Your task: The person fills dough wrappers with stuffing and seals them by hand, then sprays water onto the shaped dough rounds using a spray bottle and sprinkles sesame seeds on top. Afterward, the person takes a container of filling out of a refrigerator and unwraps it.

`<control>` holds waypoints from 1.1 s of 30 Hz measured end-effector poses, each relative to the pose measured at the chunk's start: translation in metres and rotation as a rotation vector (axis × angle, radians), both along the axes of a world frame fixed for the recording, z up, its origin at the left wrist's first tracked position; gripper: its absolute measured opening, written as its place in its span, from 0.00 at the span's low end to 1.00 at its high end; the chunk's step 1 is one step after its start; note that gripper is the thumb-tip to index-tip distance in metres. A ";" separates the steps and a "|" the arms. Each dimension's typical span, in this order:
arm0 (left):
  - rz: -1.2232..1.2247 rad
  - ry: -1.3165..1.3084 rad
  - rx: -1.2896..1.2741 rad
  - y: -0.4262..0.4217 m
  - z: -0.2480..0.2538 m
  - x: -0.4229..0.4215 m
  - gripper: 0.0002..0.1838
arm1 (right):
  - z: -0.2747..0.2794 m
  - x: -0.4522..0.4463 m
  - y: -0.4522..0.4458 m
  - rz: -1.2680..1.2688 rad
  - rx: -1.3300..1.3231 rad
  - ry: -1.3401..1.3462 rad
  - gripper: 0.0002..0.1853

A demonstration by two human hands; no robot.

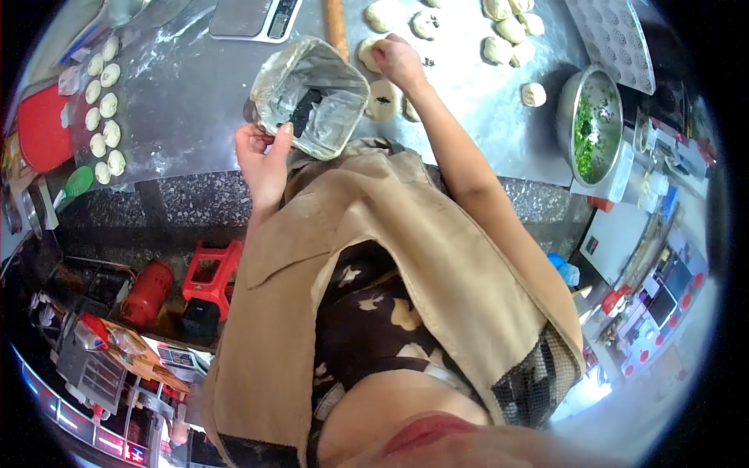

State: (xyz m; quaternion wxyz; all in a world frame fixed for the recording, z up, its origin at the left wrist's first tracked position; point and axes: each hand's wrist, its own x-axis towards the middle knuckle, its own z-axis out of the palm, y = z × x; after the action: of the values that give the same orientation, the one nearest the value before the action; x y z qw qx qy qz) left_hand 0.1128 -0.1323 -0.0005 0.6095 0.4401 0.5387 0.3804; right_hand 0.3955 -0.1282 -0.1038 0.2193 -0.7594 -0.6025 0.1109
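Note:
My left hand (264, 160) grips the near-left rim of a plastic-lined tub (351, 93), thumb inside and fingers outside. Dark, crumbly filling (307, 108) lies at the bottom of the tub. Beyond it, my right hand (398, 62) is over the dough pieces, fingertips pinched together at a dough round (368, 56). Whatever the fingertips hold is too small to make out. Just nearer me lies a flattened dough round (382, 109) with dark bits on top. Another dough round (426, 25) farther back also carries dark bits.
A rolling pin (335, 27) lies behind the tub, beside a digital scale (238, 19). Several dough balls (511, 31) sit at the back right, others (109, 104) at the left. A steel bowl (568, 125) with chopped greens stands right. A red stool (212, 269) is below.

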 end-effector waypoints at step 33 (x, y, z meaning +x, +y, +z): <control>-0.024 0.039 0.068 -0.012 0.005 0.011 0.18 | 0.035 -0.127 0.008 0.676 -0.399 0.122 0.08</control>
State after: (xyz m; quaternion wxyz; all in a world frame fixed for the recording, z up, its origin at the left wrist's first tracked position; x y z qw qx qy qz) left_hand 0.1237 -0.1446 0.0046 0.5880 0.4743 0.5319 0.3825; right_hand 0.2683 -0.1199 -0.0684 0.0539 -0.5379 -0.7709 0.3368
